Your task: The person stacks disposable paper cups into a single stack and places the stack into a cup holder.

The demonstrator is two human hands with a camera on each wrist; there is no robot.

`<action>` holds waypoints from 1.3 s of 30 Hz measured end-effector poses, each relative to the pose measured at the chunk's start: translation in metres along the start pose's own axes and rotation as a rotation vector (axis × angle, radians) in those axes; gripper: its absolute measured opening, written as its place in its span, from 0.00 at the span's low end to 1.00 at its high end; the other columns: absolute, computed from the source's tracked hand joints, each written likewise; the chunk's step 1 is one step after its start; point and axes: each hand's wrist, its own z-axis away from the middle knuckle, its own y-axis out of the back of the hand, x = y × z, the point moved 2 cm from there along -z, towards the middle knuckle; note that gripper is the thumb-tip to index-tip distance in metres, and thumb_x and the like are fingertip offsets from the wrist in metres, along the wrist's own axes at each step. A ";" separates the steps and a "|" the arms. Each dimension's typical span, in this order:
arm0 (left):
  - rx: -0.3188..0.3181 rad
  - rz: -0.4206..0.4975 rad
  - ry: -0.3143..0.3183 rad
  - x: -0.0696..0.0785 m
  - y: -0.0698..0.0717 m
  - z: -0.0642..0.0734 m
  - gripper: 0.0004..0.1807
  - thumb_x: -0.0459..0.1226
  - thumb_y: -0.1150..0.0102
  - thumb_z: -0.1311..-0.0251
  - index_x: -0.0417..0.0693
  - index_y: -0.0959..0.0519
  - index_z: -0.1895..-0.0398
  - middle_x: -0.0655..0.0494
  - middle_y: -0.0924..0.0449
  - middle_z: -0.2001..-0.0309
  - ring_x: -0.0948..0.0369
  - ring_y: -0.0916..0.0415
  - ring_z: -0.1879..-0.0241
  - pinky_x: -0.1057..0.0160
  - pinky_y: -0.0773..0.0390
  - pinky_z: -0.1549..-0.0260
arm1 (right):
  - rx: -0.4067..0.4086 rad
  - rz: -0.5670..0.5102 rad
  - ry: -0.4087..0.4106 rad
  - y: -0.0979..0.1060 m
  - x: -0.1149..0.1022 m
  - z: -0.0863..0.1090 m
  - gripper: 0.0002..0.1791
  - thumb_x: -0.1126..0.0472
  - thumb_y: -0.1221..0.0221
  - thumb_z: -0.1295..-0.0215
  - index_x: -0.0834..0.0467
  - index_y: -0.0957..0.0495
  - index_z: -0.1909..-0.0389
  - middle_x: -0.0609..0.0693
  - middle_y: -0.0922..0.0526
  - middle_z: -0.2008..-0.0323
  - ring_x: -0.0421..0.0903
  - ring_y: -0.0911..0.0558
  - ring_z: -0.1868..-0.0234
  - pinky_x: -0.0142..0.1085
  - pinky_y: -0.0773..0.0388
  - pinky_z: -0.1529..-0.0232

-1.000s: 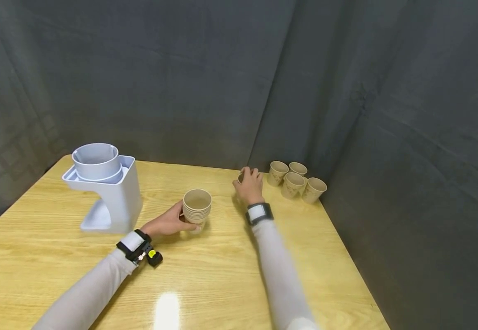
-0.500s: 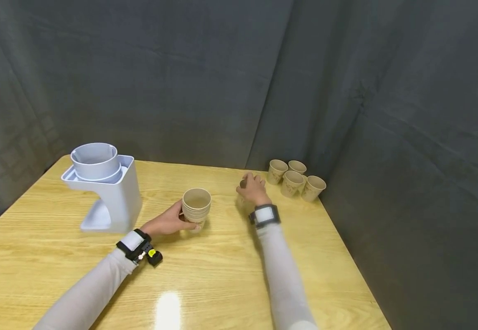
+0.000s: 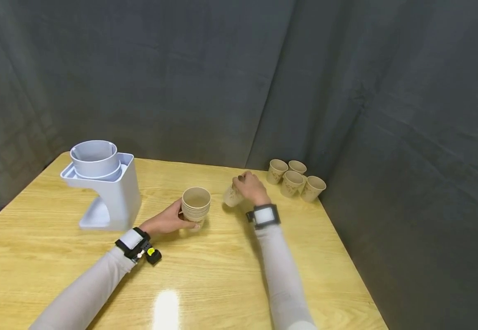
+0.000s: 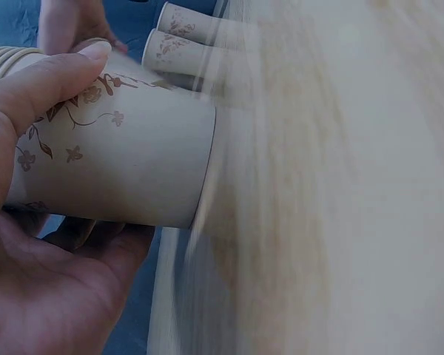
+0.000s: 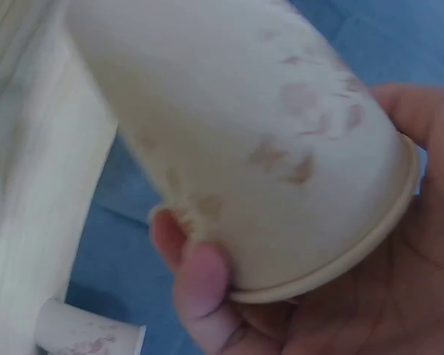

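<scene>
Near, left of center on the tabletop: upright stack, grasped by left hand, with fingers curled around its side; contact between base and wood uncertain. Essentially unmoved over the last second.

Beyond, at left: white stand, untouched.

Farther, right of the stack: single cup, tilted, base toward the stack, pinched near the rim by right hand. Newly changed: swung nearer and leftward within the last second, side wall now exposed. Implication, as judged: lifted and tipped toward the stack, gap narrowed, still apart from it.

Far right: loose cups, at least four, clustered mouths up. Behind: dark curtain.
</scene>
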 end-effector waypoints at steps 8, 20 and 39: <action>0.012 -0.026 0.024 0.001 0.001 0.001 0.49 0.36 0.24 0.45 0.43 0.45 0.24 0.38 0.34 0.31 0.40 0.38 0.30 0.38 0.38 0.31 | 0.141 -0.130 0.152 0.010 -0.023 0.010 0.24 0.44 0.53 0.25 0.60 0.30 0.44 0.61 0.26 0.45 0.57 0.24 0.45 0.49 0.26 0.42; 0.006 -0.017 0.003 0.000 0.002 0.001 0.49 0.35 0.25 0.45 0.41 0.44 0.24 0.38 0.34 0.32 0.40 0.38 0.30 0.39 0.36 0.31 | 0.262 -0.285 0.300 0.025 -0.052 0.034 0.24 0.42 0.54 0.24 0.57 0.29 0.44 0.57 0.33 0.45 0.52 0.28 0.45 0.49 0.27 0.41; -0.011 -0.029 0.014 0.002 0.002 -0.001 0.47 0.37 0.25 0.43 0.42 0.43 0.25 0.40 0.30 0.34 0.43 0.32 0.33 0.40 0.33 0.32 | 0.134 -0.314 0.462 0.010 -0.076 0.043 0.18 0.50 0.49 0.25 0.59 0.26 0.46 0.56 0.29 0.51 0.49 0.28 0.51 0.41 0.26 0.50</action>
